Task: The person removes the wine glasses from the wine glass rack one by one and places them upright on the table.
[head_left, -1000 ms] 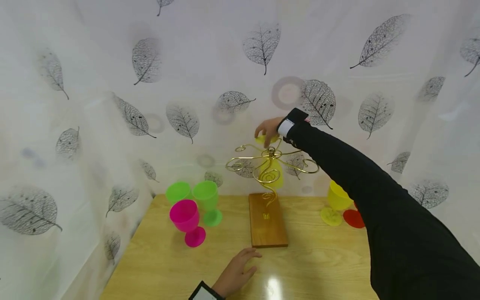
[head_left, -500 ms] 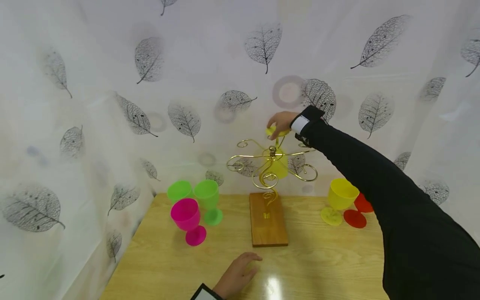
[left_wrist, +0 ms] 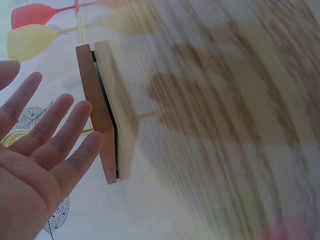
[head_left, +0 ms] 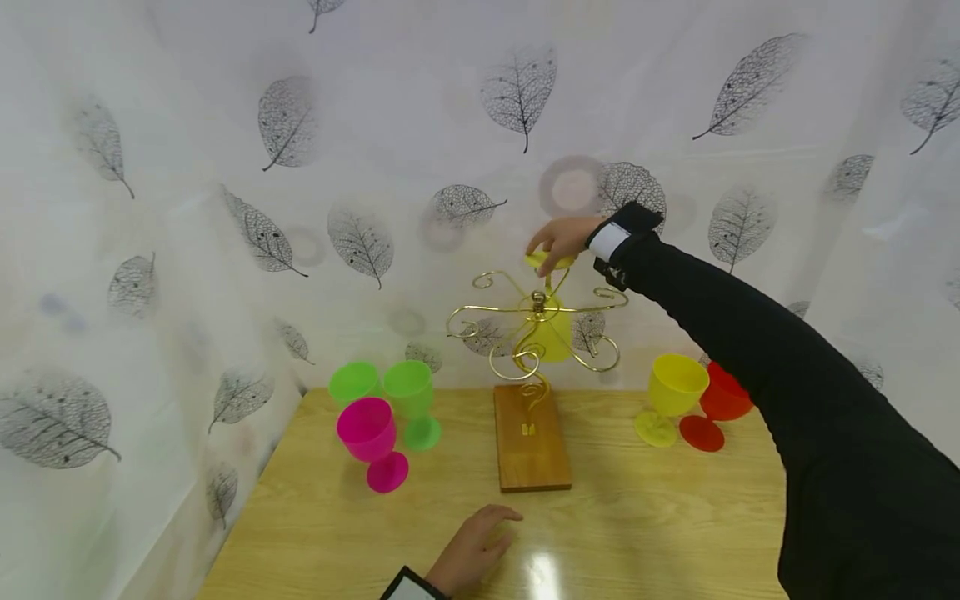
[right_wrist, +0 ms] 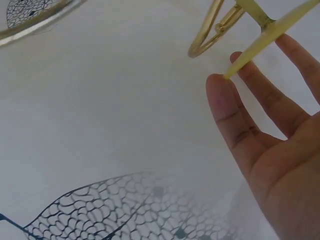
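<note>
A gold wire rack (head_left: 536,321) stands on a wooden base (head_left: 531,442) at the back middle of the table. A yellow goblet (head_left: 553,333) hangs upside down in it. My right hand (head_left: 561,242) reaches over the rack's top and pinches the goblet's foot (head_left: 551,261). In the right wrist view the foot's thin yellow edge (right_wrist: 265,37) lies across my nearly straight fingers (right_wrist: 235,115), beside a gold rack arm (right_wrist: 212,30). My left hand (head_left: 476,546) rests flat on the table (head_left: 300,533) just in front of the base (left_wrist: 102,110), with its fingers (left_wrist: 60,125) spread and holding nothing.
Left of the rack stand a pink goblet (head_left: 371,437) and two green goblets (head_left: 412,396) (head_left: 354,382). To the right stand another yellow goblet (head_left: 672,392) and a red one (head_left: 720,404). A leaf-patterned white curtain (head_left: 225,167) closes in the back and left.
My right hand has shifted slightly right and up along the rack's top with the goblet foot. The arm has uncovered the red goblet. The left hand has stayed put.
</note>
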Motion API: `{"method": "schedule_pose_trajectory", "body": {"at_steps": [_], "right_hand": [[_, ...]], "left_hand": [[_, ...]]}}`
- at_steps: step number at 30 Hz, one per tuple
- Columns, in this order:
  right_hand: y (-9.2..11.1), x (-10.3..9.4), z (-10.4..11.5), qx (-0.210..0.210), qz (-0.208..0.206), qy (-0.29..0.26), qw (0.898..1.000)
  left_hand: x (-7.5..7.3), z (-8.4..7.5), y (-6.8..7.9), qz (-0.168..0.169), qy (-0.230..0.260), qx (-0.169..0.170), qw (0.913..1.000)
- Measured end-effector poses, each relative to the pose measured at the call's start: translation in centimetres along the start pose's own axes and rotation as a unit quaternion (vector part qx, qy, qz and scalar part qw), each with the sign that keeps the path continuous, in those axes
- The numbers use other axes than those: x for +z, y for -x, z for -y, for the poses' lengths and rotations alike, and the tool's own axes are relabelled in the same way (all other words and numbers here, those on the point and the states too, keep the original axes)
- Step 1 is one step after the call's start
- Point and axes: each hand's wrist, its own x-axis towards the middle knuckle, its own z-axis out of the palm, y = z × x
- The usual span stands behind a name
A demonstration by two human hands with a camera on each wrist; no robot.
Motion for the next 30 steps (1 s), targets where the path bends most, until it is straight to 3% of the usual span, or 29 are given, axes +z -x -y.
{"method": "schedule_pose_trajectory", "body": {"at_steps": [7,13,18,23,30], "right_hand": [[-2.1,0.0,0.4,-0.007,-0.047,-0.016,0.999],[-1.5,-0.4,0.1,0.005,-0.094,0.007,0.996],[-1.1,-0.8,-2.1,0.033,-0.099,0.006,0.994],[0.4,-0.8,-4.1,0.041,-0.076,0.002,0.996],[4.6,-0.6,-5.6,0.065,-0.064,0.036,0.995]], "left_hand": [[0.5,-0.4,0.2,-0.014,-0.019,0.012,0.9997],[0.8,-1.0,0.6,-0.009,-0.004,-0.014,0.9999],[1.0,-1.2,1.1,-0.012,-0.010,-0.019,0.9997],[0.9,-1.0,1.4,-0.005,-0.009,-0.012,0.9999],[0.7,-0.9,1.3,-0.001,0.002,-0.007,1.0000]]}}
